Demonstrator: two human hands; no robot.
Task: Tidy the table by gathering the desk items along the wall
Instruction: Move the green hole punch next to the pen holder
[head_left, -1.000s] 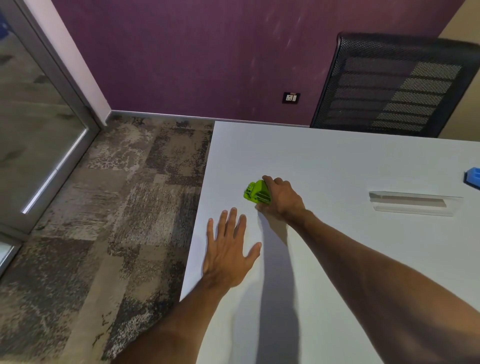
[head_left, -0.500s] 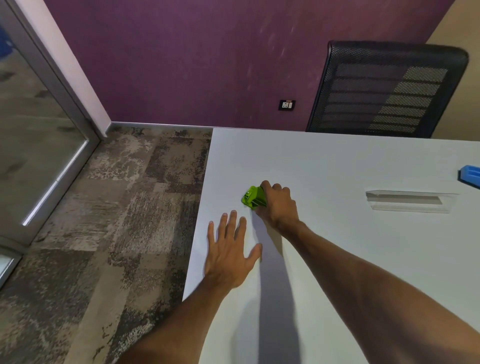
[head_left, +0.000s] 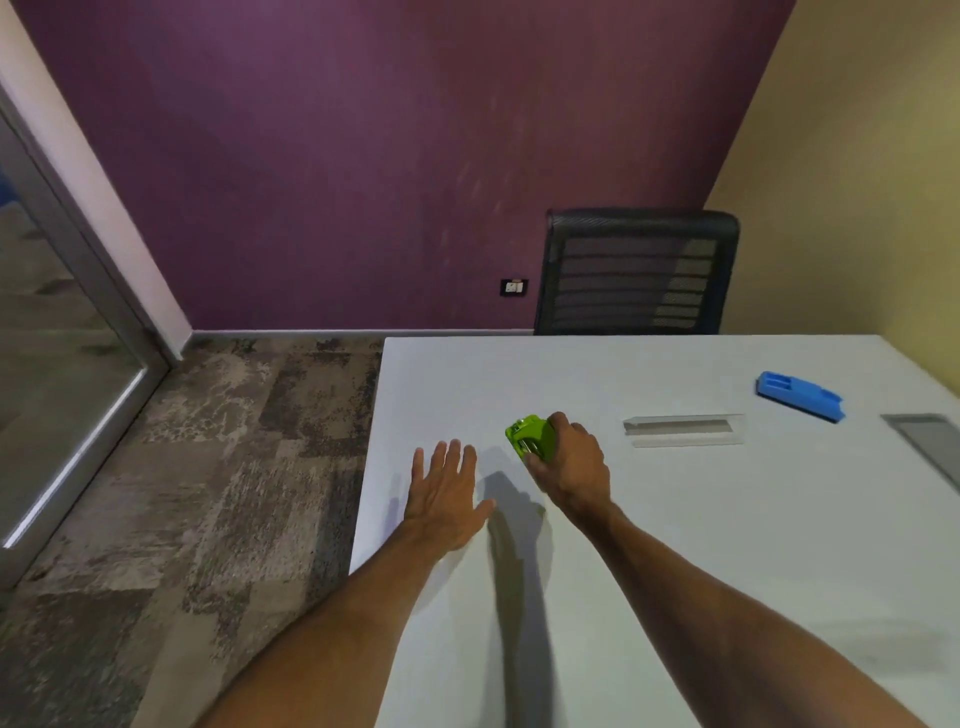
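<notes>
Open tabletop (head_left: 519, 374) ahead — blue item (head_left: 800, 396), seemingly flush slot (head_left: 683, 430) rightward.

No text, label, brand, number or sign is legible anywhere here.

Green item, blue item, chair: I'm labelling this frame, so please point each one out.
green item (head_left: 532, 432), head view, on its exposed green top.
blue item (head_left: 800, 396), head view, middle of its top face.
chair (head_left: 639, 273), head view, centre of its mesh backrest.

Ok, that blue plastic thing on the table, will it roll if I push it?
Probably slides rather than rolls: the blue plastic thing lies long and boxy on the smooth white table. Likely stiff and fairly light, looking like moulded plastic.
</notes>
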